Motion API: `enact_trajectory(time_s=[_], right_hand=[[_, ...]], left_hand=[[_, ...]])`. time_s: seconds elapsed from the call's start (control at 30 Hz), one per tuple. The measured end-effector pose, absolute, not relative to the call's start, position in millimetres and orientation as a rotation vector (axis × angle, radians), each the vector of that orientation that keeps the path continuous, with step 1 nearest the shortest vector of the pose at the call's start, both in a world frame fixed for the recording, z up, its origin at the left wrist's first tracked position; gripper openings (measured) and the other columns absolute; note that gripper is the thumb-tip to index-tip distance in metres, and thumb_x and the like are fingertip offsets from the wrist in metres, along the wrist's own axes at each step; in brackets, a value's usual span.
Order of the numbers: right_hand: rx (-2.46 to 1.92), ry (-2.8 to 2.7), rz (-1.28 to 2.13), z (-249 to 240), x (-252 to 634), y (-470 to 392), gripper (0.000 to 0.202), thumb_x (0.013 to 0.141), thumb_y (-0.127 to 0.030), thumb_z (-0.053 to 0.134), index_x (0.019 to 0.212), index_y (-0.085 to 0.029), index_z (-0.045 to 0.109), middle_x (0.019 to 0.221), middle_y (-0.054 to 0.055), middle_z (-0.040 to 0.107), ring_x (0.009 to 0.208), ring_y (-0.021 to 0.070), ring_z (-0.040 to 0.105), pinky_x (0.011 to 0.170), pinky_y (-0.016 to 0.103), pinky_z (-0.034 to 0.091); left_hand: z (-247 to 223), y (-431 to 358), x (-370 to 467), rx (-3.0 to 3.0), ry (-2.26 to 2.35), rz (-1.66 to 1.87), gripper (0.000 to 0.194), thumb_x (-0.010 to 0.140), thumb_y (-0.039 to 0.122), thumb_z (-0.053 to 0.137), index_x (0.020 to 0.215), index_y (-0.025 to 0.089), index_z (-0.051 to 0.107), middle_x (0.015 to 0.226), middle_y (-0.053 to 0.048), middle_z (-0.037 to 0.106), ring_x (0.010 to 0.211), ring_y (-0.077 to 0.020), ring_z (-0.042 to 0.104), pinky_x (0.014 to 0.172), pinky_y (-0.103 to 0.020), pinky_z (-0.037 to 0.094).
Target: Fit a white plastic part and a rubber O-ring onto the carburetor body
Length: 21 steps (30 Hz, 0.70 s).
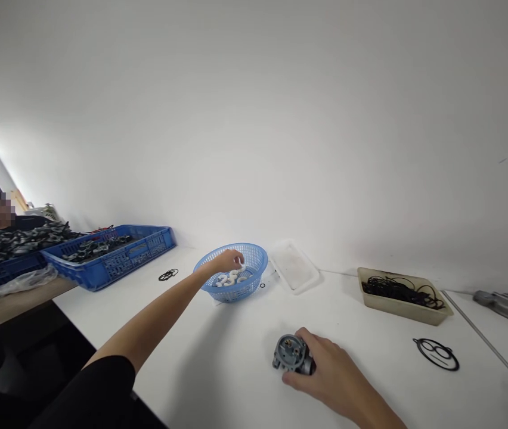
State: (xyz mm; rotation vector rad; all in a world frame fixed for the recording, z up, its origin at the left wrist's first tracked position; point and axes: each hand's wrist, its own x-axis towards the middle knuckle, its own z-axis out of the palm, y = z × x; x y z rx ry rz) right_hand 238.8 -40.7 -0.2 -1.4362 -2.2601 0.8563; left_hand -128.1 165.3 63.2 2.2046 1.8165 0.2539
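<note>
Grey cast-metal carburetor body (290,353) gripped by right hand (328,372); left hand (227,261) pinches white rings (231,277) in mesh basket (254,257).

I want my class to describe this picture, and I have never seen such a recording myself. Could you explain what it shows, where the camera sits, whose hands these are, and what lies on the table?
This is one picture from a camera worn on a person's head, looking forward and down, so both arms belong to the wearer. The left hand reaches into a round blue basket of white plastic parts. The right hand grips a grey metal carburettor body resting on the white table. Also there: a beige tray of black rubber rings, a loose black gasket, a white lid and blue crates of metal parts. Another person sits at far left.
</note>
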Motion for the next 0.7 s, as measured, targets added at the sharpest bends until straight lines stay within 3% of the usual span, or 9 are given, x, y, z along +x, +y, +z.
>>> enact_trajectory(time_s=[0.23, 0.5, 0.7], right_hand=[[-1.44, -2.246, 0.879, 2, 238, -43, 0.035, 0.081, -0.048, 0.072, 0.103, -0.026, 0.057, 0.103, 0.001, 0.067, 0.096, 0.0235, 0.058, 0.078, 0.028, 0.037], [-1.448, -2.234, 0.833, 4, 236, -45, 0.034, 0.08, -0.047, 0.073, 0.098, -0.024, 0.055, 0.099, 0.0, 0.067, 0.091, 0.022, 0.058, 0.075, 0.028, 0.036], [-1.43, -2.261, 0.884, -1, 239, -43, 0.036, 0.082, -0.05, 0.07, 0.105, -0.026, 0.056, 0.104, 0.002, 0.068, 0.097, 0.024, 0.059, 0.078, 0.028, 0.038]], left_hand=[[42, 163, -106, 2.306, 1.654, -0.232, 0.031, 0.104, 0.035, 0.066, 0.129, 0.017, 0.065, 0.129, -0.011, 0.067, 0.109, -0.0246, 0.069, 0.092, -0.044, 0.061], [45, 162, -95, 2.413, 1.698, -0.254, 0.034, 0.104, 0.035, 0.066, 0.132, 0.016, 0.064, 0.131, -0.011, 0.066, 0.111, -0.0254, 0.069, 0.094, -0.046, 0.061], [42, 167, -93, 2.44, 1.753, -0.266, 0.035, 0.104, 0.035, 0.067, 0.133, 0.016, 0.063, 0.132, -0.011, 0.066, 0.111, -0.0256, 0.069, 0.094, -0.046, 0.061]])
